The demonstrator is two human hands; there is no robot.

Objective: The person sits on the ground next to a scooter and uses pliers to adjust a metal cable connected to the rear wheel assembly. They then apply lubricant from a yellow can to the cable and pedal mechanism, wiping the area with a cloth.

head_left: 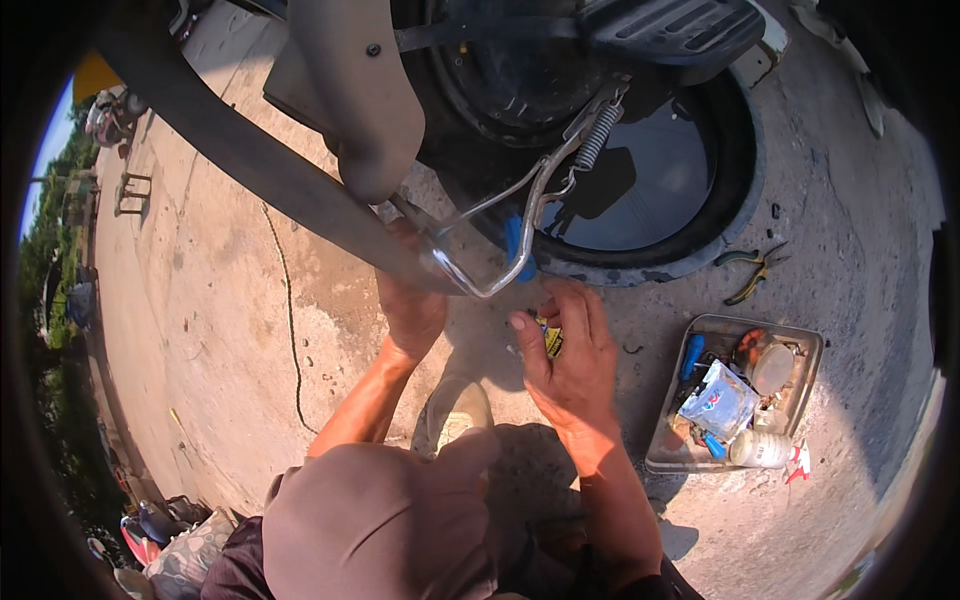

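My left hand (412,315) reaches up under a motorbike beside its bent metal stand (505,283). Its fingers are hidden behind a long dark grey curved part (260,190), so what they touch cannot be seen. My right hand (575,355) is just below the stand, with the fingers curled around a small yellow-and-black printed item (551,337), perhaps a tube. A blue object (516,250) shows behind the stand's bar, above my right hand. A coiled spring (600,137) links the stand to the underside of the motorbike.
A round black tub (735,225) of water stands beyond the stand. Pliers (750,272) lie on the concrete at right, near a metal tray (655,455) of tools, a plastic packet and a white bottle (762,449). A thin cord (287,300) lies at left.
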